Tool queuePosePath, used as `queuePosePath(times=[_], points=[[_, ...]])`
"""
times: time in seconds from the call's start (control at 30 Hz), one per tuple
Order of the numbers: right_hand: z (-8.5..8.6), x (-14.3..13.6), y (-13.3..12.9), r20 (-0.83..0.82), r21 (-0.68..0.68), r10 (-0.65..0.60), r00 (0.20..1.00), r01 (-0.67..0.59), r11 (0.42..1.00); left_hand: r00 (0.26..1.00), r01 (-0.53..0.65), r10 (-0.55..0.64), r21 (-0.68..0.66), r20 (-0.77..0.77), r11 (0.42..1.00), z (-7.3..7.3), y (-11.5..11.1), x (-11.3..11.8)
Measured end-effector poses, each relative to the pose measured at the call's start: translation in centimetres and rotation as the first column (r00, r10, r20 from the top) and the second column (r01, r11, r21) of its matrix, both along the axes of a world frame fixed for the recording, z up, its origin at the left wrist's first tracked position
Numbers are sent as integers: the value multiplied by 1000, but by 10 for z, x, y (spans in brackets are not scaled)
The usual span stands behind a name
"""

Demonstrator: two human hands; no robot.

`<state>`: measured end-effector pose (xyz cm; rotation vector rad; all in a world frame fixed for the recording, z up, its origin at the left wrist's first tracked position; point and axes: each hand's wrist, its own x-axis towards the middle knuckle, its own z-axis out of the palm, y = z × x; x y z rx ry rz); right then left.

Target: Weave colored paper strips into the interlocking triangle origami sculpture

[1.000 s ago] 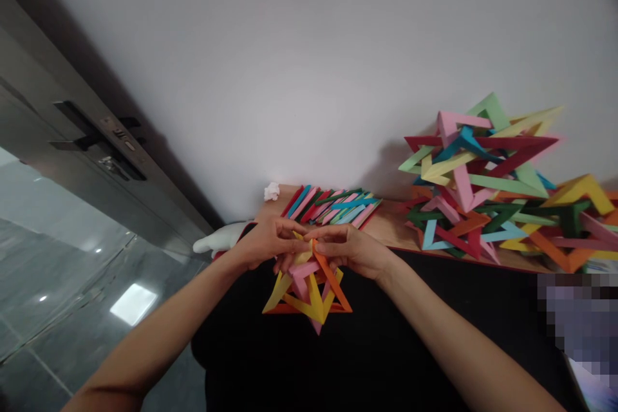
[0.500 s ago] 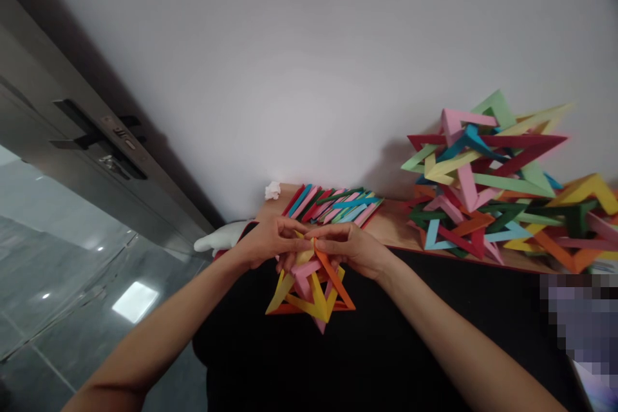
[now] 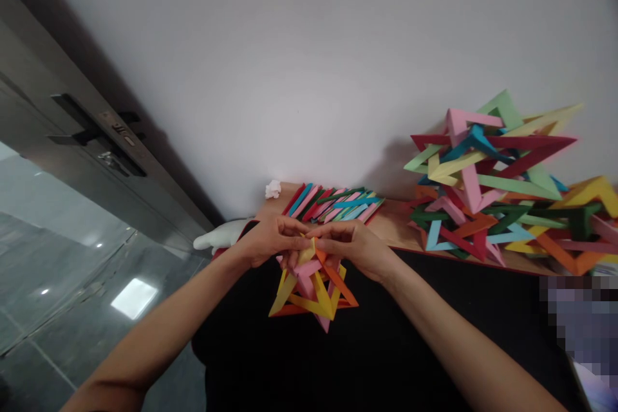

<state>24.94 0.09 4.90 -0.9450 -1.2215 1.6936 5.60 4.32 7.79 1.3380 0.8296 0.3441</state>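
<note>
- Left hand (image 3: 266, 243) and right hand (image 3: 356, 246), both gripping, pinch the small star (image 3: 323, 297) by its top, near side of the table (image 3: 394, 226)
- Far left, strips (image 3: 333, 203), with crumpled paper (image 3: 273, 189) left of them
- Bare wood, then big stars (image 3: 470, 188) right, piled to the near edge

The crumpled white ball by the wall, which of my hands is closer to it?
Your left. The left hand is on the near side of the crumpled white ball; the right hand is farther off to the right. Both hold the paper star.
</note>
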Motion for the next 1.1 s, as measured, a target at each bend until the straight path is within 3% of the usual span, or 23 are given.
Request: queuePosePath(times=[0.37,0.6,0.77,1.1], points=[[-2,-3,0,-10,-12,-68,998,68,998,999,-32,32,37,-8,999,0,-4,1],[-2,2,2,-140,-107,51,989,-67,992,1000,-8,8,20,7,1000,1,-4,1],[-4,-1,1,-203,-140,10,979,-39,989,999,47,-46,28,-17,999,2,-2,1],[-3,-2,1,-127,-121,-13,992,-2,993,999,24,-24,7,22,1000,0,-3,2]])
